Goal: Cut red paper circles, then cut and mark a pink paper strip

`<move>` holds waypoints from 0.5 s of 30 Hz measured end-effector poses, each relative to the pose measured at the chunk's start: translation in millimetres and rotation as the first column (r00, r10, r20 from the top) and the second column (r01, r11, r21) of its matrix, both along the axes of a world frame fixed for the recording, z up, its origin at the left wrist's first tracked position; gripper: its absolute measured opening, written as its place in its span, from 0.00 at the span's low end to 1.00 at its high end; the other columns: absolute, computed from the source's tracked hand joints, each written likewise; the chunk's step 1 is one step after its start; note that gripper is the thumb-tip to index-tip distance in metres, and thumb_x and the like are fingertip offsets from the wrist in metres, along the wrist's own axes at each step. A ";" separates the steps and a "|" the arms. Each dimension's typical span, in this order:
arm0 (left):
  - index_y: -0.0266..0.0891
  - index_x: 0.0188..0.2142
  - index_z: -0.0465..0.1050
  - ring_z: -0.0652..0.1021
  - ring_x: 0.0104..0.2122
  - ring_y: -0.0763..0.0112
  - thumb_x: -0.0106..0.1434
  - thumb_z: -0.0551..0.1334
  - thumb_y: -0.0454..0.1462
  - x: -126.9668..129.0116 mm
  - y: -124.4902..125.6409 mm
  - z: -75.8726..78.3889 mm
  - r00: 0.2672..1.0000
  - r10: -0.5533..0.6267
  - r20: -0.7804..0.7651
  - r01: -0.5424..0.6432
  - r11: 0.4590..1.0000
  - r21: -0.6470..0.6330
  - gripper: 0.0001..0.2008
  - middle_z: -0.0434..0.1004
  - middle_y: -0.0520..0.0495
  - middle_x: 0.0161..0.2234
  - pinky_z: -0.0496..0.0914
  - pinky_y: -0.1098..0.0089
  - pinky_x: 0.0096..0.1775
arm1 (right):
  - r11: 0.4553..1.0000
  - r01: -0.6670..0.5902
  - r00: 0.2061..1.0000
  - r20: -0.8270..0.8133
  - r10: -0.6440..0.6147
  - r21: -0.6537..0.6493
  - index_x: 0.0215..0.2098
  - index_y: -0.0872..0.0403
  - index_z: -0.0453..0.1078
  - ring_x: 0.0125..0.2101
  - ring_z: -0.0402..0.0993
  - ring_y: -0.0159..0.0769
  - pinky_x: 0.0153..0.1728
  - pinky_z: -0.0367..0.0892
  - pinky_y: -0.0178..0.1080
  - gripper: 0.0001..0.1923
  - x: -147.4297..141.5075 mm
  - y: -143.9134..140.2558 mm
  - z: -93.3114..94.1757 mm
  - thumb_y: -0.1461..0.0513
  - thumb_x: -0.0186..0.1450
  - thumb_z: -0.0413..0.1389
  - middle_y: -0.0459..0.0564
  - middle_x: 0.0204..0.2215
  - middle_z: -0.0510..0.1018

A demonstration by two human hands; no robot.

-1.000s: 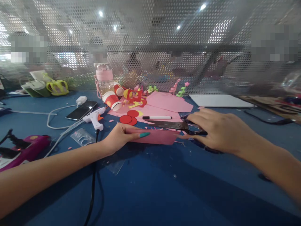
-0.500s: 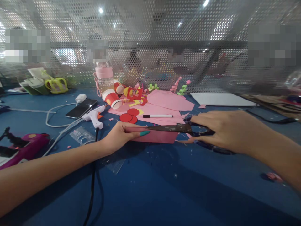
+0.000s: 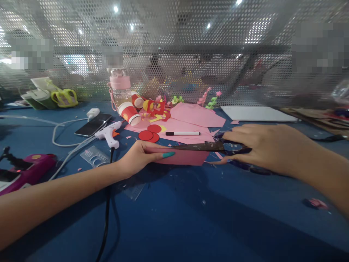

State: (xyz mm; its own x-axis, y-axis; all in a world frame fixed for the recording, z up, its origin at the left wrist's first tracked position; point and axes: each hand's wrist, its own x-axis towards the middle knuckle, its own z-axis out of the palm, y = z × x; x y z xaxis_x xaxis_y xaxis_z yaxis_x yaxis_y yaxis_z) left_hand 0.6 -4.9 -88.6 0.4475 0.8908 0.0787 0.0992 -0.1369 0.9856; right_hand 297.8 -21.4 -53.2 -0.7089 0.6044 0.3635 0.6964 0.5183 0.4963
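Between the thumb and fingers of my left hand [image 3: 139, 157] is the left end of a pink paper piece [image 3: 188, 157], held above the table. My right hand [image 3: 261, 143] grips dark-handled scissors [image 3: 201, 146], fingers through the loops. Their blades point left and lie along the paper's top edge, the tip close to my left thumb; I cannot tell how far apart the blades are. Just behind lie a white marker with a black cap [image 3: 182, 134], red paper circles [image 3: 145, 135] and large pink paper sheets [image 3: 196, 115].
On the left are a white glue gun [image 3: 108, 134], its black cable [image 3: 107, 218], a phone [image 3: 94, 124], a clear stencil [image 3: 95, 157] and a magenta power strip [image 3: 29, 167]. Red paper cups [image 3: 129, 112] and a pink-lidded bottle [image 3: 120, 87] stand behind. A white flat board [image 3: 257, 113] lies at back right.
The scissors and my right hand have shifted slightly to the right. My left hand keeps its hold on the pink paper, and the table items look the same.
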 end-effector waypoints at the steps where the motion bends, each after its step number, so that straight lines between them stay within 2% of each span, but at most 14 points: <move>1: 0.43 0.32 0.81 0.79 0.44 0.66 0.52 0.65 0.29 -0.1 0.2 -0.3 1.000 -0.001 0.001 0.001 1.000 0.000 0.10 0.82 0.52 0.38 0.71 0.71 0.50 | 1.000 0.011 1.000 0.003 -0.011 -0.017 0.35 0.52 0.74 0.26 0.78 0.42 0.21 0.70 0.40 0.20 0.1 -0.1 0.7 0.53 0.67 0.42 0.51 0.29 0.81; 6: 0.43 0.32 0.81 0.80 0.42 0.67 0.52 0.65 0.29 0.0 0.5 -0.5 1.000 -0.008 0.014 0.008 1.000 -0.008 0.10 0.82 0.52 0.37 0.72 0.71 0.48 | 0.986 0.084 0.996 0.016 -0.083 -0.144 0.38 0.50 0.74 0.31 0.79 0.43 0.25 0.71 0.40 0.17 -1.0 -0.9 3.6 0.53 0.65 0.46 0.52 0.32 0.82; 10: 0.43 0.31 0.81 0.80 0.42 0.66 0.52 0.65 0.29 0.7 0.3 0.1 1.000 -0.003 0.014 0.003 1.000 -0.015 0.10 0.82 0.52 0.37 0.72 0.70 0.48 | 0.975 0.126 0.992 0.008 -0.127 -0.183 0.41 0.51 0.73 0.33 0.79 0.45 0.27 0.71 0.41 0.16 -3.3 -1.6 4.7 0.54 0.63 0.49 0.52 0.32 0.82; 15: 0.43 0.31 0.81 0.80 0.43 0.65 0.52 0.66 0.29 1.5 0.0 1.5 1.000 0.012 0.002 -0.012 0.999 -0.035 0.09 0.82 0.51 0.37 0.72 0.68 0.49 | 0.959 0.153 0.988 0.018 -0.153 -0.240 0.41 0.51 0.74 0.30 0.78 0.45 0.25 0.70 0.40 0.15 -7.2 -2.5 9.7 0.54 0.62 0.50 0.52 0.30 0.81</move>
State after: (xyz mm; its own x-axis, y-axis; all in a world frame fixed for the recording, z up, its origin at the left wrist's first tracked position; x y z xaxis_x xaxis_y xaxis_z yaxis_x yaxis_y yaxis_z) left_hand 2.2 -4.8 -87.1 0.4368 0.8983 0.0481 0.0981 -0.1007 0.9901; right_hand 290.6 -24.0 -43.4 -0.6012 0.7750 0.1948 0.7768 0.5097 0.3698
